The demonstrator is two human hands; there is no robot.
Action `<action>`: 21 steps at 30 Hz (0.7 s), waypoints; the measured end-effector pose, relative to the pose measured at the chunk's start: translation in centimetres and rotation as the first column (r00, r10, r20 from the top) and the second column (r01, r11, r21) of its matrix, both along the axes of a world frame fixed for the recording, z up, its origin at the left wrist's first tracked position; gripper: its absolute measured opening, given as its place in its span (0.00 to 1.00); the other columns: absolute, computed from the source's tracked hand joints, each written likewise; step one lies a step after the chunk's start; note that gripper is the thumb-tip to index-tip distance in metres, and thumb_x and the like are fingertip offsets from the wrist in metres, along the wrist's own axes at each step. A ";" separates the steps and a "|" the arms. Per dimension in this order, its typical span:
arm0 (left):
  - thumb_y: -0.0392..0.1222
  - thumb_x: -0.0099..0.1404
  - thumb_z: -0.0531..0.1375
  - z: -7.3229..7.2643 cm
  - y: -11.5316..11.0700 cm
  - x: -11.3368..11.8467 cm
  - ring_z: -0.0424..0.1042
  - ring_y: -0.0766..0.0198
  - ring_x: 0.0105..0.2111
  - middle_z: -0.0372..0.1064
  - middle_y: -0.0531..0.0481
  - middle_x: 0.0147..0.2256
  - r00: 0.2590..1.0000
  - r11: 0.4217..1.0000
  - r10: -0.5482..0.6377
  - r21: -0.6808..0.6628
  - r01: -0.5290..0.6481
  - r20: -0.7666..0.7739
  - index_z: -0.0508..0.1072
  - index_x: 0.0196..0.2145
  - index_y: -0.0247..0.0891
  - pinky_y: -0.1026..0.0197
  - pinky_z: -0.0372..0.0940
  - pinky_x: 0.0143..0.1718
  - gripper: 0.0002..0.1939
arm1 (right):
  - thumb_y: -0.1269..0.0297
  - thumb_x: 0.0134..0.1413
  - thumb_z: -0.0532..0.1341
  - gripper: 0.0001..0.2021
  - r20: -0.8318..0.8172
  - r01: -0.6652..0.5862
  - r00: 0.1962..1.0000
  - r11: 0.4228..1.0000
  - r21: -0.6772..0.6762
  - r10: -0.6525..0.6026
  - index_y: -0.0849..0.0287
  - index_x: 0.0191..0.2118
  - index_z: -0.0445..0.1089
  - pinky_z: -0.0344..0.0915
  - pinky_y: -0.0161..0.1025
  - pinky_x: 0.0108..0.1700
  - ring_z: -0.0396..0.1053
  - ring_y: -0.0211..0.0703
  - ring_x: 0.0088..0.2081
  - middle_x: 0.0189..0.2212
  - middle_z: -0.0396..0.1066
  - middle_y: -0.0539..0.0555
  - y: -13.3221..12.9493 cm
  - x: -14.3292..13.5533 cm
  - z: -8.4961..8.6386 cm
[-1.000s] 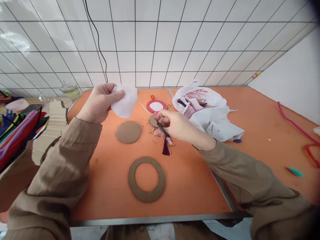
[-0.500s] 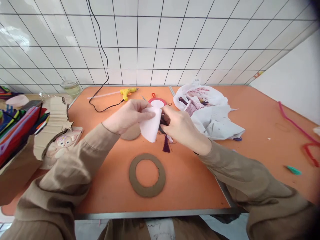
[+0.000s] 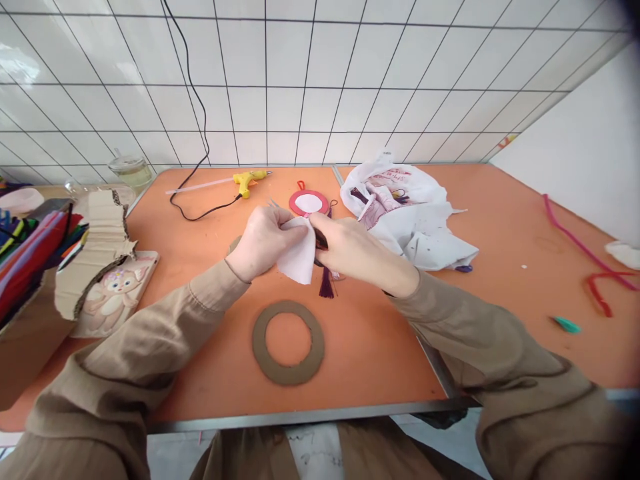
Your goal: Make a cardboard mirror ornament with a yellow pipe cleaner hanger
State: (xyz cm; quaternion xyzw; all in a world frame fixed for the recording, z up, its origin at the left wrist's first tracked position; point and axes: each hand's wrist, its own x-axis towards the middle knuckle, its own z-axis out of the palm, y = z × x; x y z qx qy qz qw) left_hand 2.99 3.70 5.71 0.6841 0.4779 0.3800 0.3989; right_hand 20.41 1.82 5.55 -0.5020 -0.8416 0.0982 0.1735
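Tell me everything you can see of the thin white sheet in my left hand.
The thin white sheet is plain; whether paper or cloth, I can't tell. It looks curved or folded, its lower end hanging free above the orange tabletop. Your left hand pinches its upper part, hiding some of it. Your right hand, holding dark-handled scissors, is close at its right edge; whether they touch it is hidden.

the sheet (image 3: 299,259) is white, the scissors (image 3: 321,243) black at the handles. the cardboard ring (image 3: 259,343) is brown, the counter (image 3: 370,347) orange, the glue gun (image 3: 245,181) yellow, its cord (image 3: 205,123) black. the disc (image 3: 309,203) is white inside a red rim (image 3: 293,204), the tassel (image 3: 327,285) dark purple, the bag (image 3: 430,240) white with red print, the wall (image 3: 290,60) white with dark grid lines.
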 end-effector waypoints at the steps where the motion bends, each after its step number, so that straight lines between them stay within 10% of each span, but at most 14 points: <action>1: 0.41 0.53 0.61 -0.1 0.0 0.1 0.58 0.69 0.22 0.59 0.55 0.20 1.000 1.000 0.003 0.015 -0.003 -0.013 0.66 0.18 0.37 0.64 0.53 0.20 0.10 | 0.74 0.50 0.57 0.10 -0.023 -0.007 1.000 0.999 -0.052 0.006 0.54 0.32 0.53 0.47 0.37 0.28 0.57 0.37 0.22 0.21 0.60 0.46 0.1 0.1 0.3; 13: 0.39 0.55 0.61 -0.2 -0.4 0.5 0.60 0.69 0.24 0.58 0.56 0.21 0.991 0.994 0.007 -0.106 0.007 0.131 0.64 0.22 0.37 0.64 0.55 0.25 0.09 | 0.66 0.62 0.53 0.03 0.131 0.082 0.987 0.991 0.109 -0.096 0.57 0.41 0.60 0.43 0.41 0.27 0.65 0.46 0.27 0.30 0.71 0.58 -0.4 -0.6 -0.9; 21: 0.38 0.53 0.60 -0.3 -0.1 0.6 0.52 0.71 0.21 0.51 0.58 0.18 0.991 0.995 0.071 -0.081 -0.063 0.112 0.60 0.16 0.39 0.65 0.48 0.20 0.13 | 0.68 0.55 0.58 0.05 -0.042 0.033 0.999 0.997 0.069 -0.030 0.56 0.35 0.58 0.47 0.37 0.28 0.61 0.41 0.25 0.25 0.67 0.50 0.3 -0.4 -1.1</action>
